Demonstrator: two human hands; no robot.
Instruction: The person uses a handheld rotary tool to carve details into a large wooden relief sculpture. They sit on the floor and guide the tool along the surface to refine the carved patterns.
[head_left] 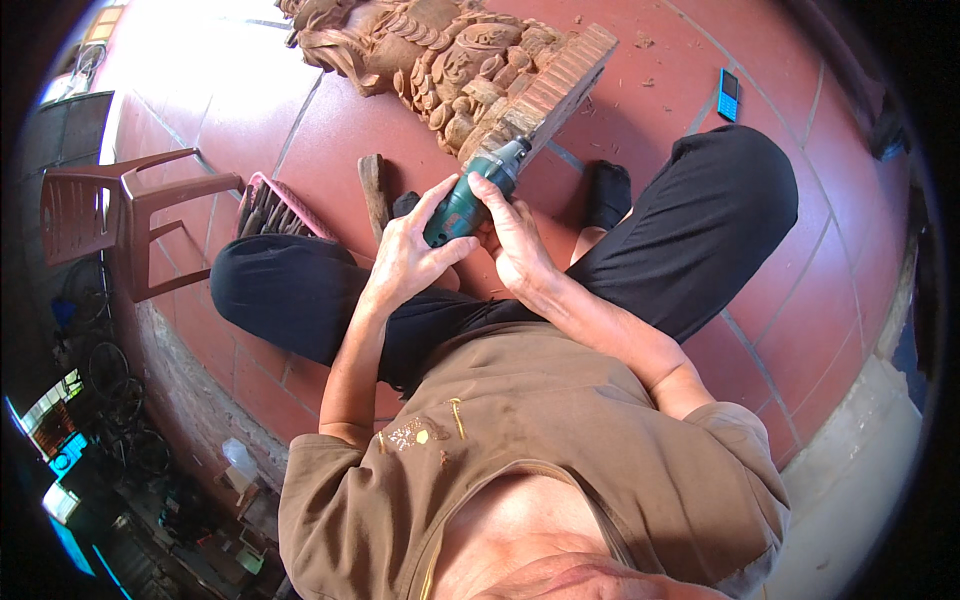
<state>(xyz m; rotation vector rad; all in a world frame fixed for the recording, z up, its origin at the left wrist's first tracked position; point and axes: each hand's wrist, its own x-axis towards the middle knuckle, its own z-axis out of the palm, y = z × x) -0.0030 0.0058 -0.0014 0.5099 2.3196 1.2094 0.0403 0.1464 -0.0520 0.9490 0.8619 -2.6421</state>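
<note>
A green power tool with a grey metal nose, which looks like a die grinder (462, 208), is held between my two hands over my lap. My left hand (408, 252) grips the rear of its body from the left, thumb across the end. From the other side my right hand (518, 240) closes on it, thumb lying along the top. The tool's nose points away from me, at the ridged base of a carved brown wooden sculpture (470, 65) lying on its side. Whether the tip touches the wood I cannot tell.
A wooden mallet or stick (374, 190) and a pink basket of slender tools (270, 210) are by my left knee. Farther left is a brown plastic chair (135, 200). A blue keypad phone (729, 95) lies at the far right on the red tiled floor (760, 270), with wood chips scattered nearby.
</note>
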